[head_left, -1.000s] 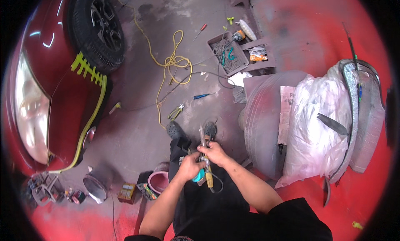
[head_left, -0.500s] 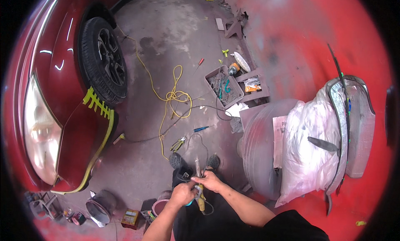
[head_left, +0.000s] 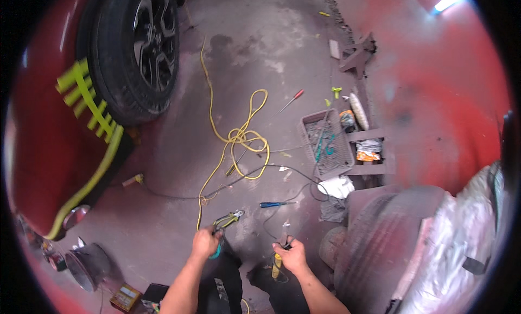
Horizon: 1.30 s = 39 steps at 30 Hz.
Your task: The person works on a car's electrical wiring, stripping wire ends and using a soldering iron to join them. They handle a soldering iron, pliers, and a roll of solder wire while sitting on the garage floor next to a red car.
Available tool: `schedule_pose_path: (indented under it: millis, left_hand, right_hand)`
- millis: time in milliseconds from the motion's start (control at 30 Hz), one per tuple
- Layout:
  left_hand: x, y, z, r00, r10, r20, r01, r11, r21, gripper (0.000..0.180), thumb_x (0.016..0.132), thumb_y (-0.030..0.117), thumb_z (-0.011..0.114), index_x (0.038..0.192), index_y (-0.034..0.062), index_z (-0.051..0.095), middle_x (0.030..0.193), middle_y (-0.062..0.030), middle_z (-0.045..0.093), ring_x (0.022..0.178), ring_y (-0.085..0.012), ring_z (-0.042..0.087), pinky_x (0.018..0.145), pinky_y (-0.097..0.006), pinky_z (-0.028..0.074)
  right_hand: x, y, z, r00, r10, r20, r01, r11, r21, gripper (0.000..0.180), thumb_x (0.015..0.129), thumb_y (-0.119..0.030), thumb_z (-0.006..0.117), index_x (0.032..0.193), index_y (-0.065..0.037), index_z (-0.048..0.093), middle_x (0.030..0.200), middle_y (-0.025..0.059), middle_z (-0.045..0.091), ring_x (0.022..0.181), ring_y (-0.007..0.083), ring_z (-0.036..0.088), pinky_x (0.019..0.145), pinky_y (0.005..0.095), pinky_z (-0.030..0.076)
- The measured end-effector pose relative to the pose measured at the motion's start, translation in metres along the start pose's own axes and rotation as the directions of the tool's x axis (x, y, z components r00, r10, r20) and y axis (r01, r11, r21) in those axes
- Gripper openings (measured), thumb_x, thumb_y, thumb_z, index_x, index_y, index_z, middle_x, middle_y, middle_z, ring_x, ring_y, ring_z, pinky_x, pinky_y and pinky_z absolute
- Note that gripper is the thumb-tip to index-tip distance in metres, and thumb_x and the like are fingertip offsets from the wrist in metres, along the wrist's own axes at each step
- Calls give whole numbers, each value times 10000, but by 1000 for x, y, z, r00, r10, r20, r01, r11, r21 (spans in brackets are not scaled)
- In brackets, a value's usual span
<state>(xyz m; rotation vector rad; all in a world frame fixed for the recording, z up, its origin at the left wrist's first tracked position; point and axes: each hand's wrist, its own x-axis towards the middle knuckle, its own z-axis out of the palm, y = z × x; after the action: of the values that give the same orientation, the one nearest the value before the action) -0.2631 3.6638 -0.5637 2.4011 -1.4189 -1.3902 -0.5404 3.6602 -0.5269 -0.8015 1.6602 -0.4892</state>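
My right hand (head_left: 292, 254) is closed around a slim corded tool, apparently a soldering iron (head_left: 277, 266), with a yellow handle and a pale tip pointing away from me. A thin dark cord hangs about it. My left hand (head_left: 206, 242) is closed, fingers curled down, beside green-and-black pliers (head_left: 230, 219) on the floor. Something teal (head_left: 216, 251) shows under that hand; its kind and whatever the fingers hold are hidden. Between and beyond the hands lies a blue-handled screwdriver (head_left: 269, 204).
A yellow cord (head_left: 239, 135) lies tangled mid-floor near a red-handled screwdriver (head_left: 293, 98). A grey crate (head_left: 304, 121) of small parts stands to the right. The dark red car's wheel (head_left: 135, 53) and green-taped bumper are left. Plastic-wrapped panels (head_left: 434, 265) are near right, a bucket (head_left: 89, 265) near left.
My hands have come apart: the left moved left and forward toward the pliers, while the right carries the yellow-handled tool to the right. The view has shifted too.
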Motion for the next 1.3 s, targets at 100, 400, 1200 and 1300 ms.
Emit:
schedule_pose_path:
  millis: [100, 400, 1200, 1300]
  left_hand:
    - [74, -56, 60, 995, -28, 97, 27, 1000, 5, 304, 875, 283, 621, 1006, 12, 661, 1025, -245, 660, 1002, -411, 619, 863, -497, 483]
    - [165, -63, 158, 949, 299, -99, -315, 888, -336, 354, 793, 200, 645, 1099, 25, 607, 875, -247, 674, 865, -450, 653, 759, -518, 521]
    - [137, -105, 232, 624, 779, 63, -765, 592, 253, 227, 875, 194, 541, 1020, 43, 629, 907, -157, 622, 818, -309, 620, 651, -412, 544]
    - [152, -99, 193, 757, 621, -204, -647, 756, -99, 242, 872, 222, 584, 1033, 46, 626, 906, -180, 625, 803, -342, 625, 682, -434, 538]
  right_hand:
    - [38, 41, 25, 999, 23, -41, -27, 993, -112, 106, 803, -57, 760, 807, -39, 655, 777, -10, 639, 717, 82, 567, 678, 279, 477]
    - [141, 77, 88, 979, -118, 164, 177, 891, -417, 129, 783, -33, 735, 866, 10, 646, 733, 6, 615, 673, 100, 534, 626, 275, 451]
    - [177, 59, 30, 804, -591, -64, 411, 630, -659, 246, 843, -55, 678, 1052, 65, 630, 900, 129, 686, 804, 201, 612, 775, 343, 486]
    - [166, 60, 45, 924, -381, -44, 278, 745, -607, 206, 839, -70, 718, 1000, 44, 661, 922, 66, 684, 808, 150, 596, 743, 317, 493]
